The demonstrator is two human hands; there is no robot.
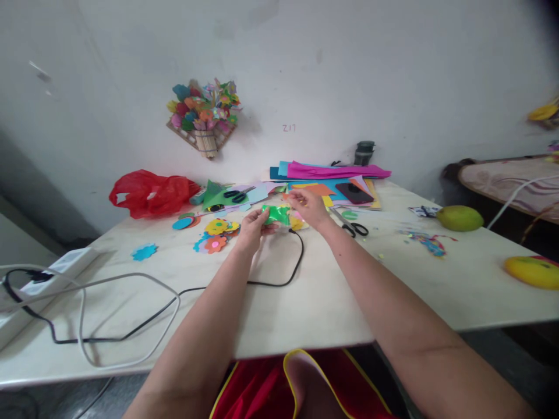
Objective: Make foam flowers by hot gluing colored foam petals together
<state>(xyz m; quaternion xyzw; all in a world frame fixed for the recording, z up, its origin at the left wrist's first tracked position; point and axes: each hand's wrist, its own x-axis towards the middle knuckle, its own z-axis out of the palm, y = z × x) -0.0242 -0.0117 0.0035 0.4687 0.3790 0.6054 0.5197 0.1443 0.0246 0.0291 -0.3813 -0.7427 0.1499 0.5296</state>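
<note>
My left hand (255, 226) holds a shiny green packet (277, 215) above the middle of the table. Just right of the packet, my right hand (308, 206) is raised with its fingers pinched together; whatever lies between the fingertips is too small to tell. Yellow pieces (297, 221) show beneath, between the hands. Yellow, orange and blue paper flowers (216, 235) lie left of my left hand. A pair of scissors (356, 228) rests to the right of my right hand.
A black cable (266, 284) crosses the white table (305, 326). A power strip (65, 267) lies left, near a red plastic bag (152, 195). Behind are coloured sheets, a phone (354, 193) and other scissors (238, 195). A green mango (460, 217) sits right.
</note>
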